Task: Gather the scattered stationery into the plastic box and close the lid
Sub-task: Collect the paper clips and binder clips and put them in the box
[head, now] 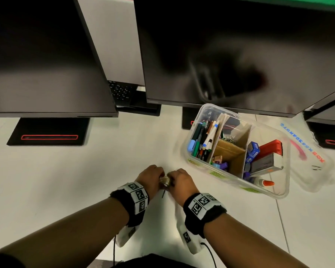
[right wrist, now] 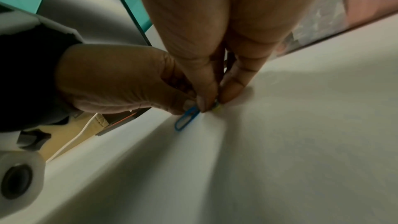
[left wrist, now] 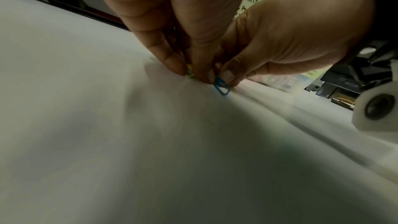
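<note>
On the white desk, both hands meet over a small heap of paper clips [head: 165, 181]. My left hand [head: 160, 177] and right hand [head: 171, 179] pinch into it from either side, fingertips down on the surface. In the left wrist view, a blue clip [left wrist: 221, 87] sticks out between the two hands and a yellow-green clip [left wrist: 190, 74] sits under my left fingertips. The right wrist view shows the same blue clip [right wrist: 186, 120] below my right hand [right wrist: 215, 103]. The clear plastic box [head: 240, 187] stands open to the right, holding pens, glue and a stapler. Its lid [head: 313, 161] lies beside it.
Two dark monitors [head: 220, 55] hang over the back of the desk on black stands [head: 48, 132]. A black keyboard [head: 122, 91] shows between them. Cardboard dividers [head: 230, 151] split the box into compartments.
</note>
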`<state>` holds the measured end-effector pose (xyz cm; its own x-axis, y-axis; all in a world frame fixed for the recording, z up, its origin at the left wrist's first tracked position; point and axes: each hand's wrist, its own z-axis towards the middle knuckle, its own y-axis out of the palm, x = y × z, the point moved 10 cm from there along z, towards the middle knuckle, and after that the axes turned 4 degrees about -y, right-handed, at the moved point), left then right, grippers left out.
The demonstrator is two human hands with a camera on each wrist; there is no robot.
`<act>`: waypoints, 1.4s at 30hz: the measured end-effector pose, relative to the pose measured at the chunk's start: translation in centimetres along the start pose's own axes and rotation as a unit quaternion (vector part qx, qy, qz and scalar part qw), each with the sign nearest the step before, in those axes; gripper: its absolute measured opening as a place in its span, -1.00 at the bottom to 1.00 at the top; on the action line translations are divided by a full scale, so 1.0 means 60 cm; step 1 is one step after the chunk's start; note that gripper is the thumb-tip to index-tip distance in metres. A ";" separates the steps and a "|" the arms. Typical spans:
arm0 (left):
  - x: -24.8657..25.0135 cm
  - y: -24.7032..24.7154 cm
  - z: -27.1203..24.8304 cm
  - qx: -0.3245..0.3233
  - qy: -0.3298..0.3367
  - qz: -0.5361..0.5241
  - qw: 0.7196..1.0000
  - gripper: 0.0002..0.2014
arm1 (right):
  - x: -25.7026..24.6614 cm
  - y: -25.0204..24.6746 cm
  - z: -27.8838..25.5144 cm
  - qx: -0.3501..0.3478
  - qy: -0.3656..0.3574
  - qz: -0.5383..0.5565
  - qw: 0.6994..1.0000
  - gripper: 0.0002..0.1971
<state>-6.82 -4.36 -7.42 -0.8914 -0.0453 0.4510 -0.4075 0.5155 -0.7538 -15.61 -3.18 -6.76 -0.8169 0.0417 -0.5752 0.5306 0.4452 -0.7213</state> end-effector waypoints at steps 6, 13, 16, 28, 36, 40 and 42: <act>-0.009 -0.010 -0.004 0.014 -0.006 -0.062 0.998 -0.55 | 0.018 0.000 0.000 0.000 -0.010 -0.014 1.000 -0.32; 0.005 0.023 -0.015 -0.025 0.019 0.075 0.997 -0.21 | -0.006 0.017 0.012 -0.036 -0.078 -0.049 0.995 -0.49; 0.002 0.015 -0.007 -0.008 0.011 0.044 0.999 -0.44 | -0.004 0.010 0.019 -0.029 -0.075 -0.036 0.996 -0.65; 0.011 0.007 -0.002 0.007 0.039 0.078 0.996 -0.79 | 0.011 0.024 0.025 -0.018 -0.034 -0.042 0.998 -0.77; 0.017 0.014 -0.009 0.000 0.049 0.159 0.986 -0.72 | -0.013 0.025 0.013 0.022 -0.095 -0.088 0.991 -0.93; 0.022 0.023 -0.013 -0.012 0.070 0.191 0.979 -0.72 | -0.001 0.056 0.024 -0.018 -0.099 -0.074 0.992 -0.66; 0.017 0.024 -0.009 -0.024 0.055 0.168 0.984 -0.72 | -0.002 0.056 0.028 -0.001 -0.109 -0.072 0.991 -0.62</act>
<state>-8.19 -3.21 -7.80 -0.9464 0.2265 0.2304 -0.0804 0.5256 -0.8469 -13.38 -3.18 -9.75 -0.8160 -0.2169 -0.5359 0.4109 0.4345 -0.8015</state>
